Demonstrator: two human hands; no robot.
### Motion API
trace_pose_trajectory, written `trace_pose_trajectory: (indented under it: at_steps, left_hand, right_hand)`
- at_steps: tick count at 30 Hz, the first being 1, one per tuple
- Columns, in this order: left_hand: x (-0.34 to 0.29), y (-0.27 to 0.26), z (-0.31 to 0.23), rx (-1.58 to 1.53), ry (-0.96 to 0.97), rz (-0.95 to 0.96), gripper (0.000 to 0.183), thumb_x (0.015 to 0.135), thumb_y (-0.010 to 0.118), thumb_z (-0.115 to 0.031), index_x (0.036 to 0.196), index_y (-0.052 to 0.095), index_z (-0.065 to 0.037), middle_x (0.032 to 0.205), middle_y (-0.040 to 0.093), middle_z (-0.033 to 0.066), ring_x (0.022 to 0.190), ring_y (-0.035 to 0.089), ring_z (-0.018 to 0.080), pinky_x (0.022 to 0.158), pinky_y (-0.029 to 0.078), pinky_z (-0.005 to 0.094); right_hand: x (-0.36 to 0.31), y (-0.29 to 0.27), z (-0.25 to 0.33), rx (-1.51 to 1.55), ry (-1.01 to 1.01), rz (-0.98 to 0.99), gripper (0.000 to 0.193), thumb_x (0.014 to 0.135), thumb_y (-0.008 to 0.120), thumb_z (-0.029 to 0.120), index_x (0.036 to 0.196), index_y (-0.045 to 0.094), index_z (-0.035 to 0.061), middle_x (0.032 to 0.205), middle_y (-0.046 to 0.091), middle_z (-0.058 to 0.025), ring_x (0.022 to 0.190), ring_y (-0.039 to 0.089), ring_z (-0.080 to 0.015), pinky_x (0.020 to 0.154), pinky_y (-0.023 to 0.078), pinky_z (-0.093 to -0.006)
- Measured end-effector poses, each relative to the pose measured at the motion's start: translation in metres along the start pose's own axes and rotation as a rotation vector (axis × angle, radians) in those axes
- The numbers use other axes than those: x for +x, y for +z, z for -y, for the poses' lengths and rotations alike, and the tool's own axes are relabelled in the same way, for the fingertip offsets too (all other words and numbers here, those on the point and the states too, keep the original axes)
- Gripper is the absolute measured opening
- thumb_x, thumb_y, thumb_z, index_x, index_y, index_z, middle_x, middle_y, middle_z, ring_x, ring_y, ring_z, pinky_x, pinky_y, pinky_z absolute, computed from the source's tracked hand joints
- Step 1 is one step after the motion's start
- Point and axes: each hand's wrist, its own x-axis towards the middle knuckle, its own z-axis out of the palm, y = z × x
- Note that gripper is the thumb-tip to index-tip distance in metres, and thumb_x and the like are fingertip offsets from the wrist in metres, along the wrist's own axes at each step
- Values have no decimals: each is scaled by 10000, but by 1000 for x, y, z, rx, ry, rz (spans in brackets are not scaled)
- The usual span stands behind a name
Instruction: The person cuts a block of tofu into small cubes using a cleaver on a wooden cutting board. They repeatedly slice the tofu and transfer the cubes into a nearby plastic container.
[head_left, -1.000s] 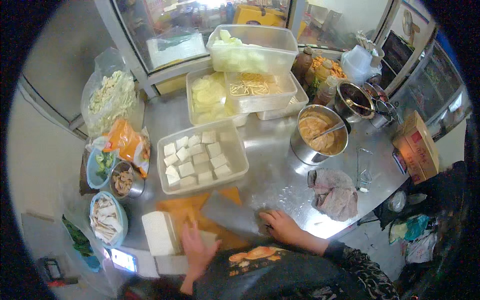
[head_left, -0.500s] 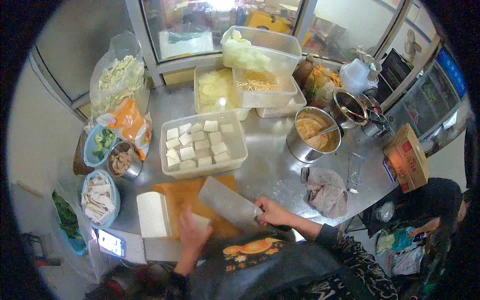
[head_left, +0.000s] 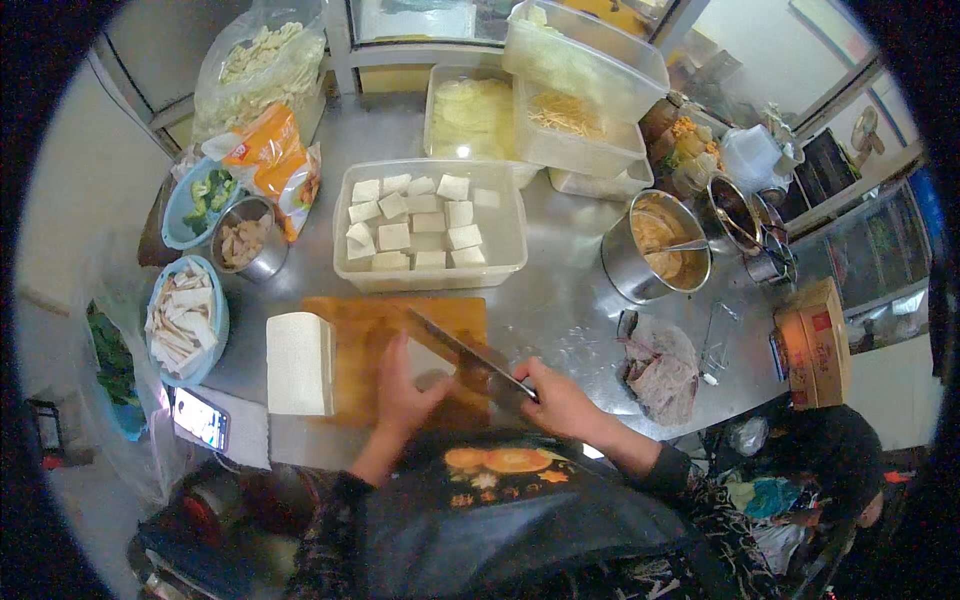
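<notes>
Cutting tofu (head_left: pixel 430 360), apparently: right hand (head_left: pixel 558 402) clamped round knife (head_left: pixel 463 351), left hand (head_left: pixel 404 394) alongside tofu, grip unclear; slicing calls for steady bracing.

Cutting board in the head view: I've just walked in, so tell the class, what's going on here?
A person is working with both hands at an orange-brown cutting board. The right hand grips a cleaver, its blade slanting over the board. The left hand is open beside a smaller white piece; contact is hard to tell. A large white block sits at the board's left edge. Beyond, a clear container holds cut white chunks.
</notes>
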Motion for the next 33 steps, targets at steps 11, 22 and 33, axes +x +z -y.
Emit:
trace_pose_trajectory:
  at_steps: [11,22,33]
  left_hand:
    - [11,-21,24,-1,279,-61,235,698,563,5,932,575,-3,1028,552,139,974,514,313,849,420,365]
    - [16,-22,27,28,324,-45,269,665,584,12,931,571,-21,1000,553,139,945,521,314,821,438,373]
    - [10,-31,17,-1197,-219,2,439,787,566,-287,1083,460,19,1069,504,161,1063,460,317,957,328,419]
  right_hand:
    - [10,6,24,-189,-140,-26,250,867,430,163,1100,438,72,839,563,-231,710,561,-394,584,455,-488]
    - [2,1,40,-294,-188,71,331,832,428,101,1159,407,53,897,560,-200,655,583,-363,529,491,-428]
    - [-13,-4,48,-433,-396,21,459,767,529,77,1210,407,58,1091,539,-129,707,615,-265,475,494,-322]
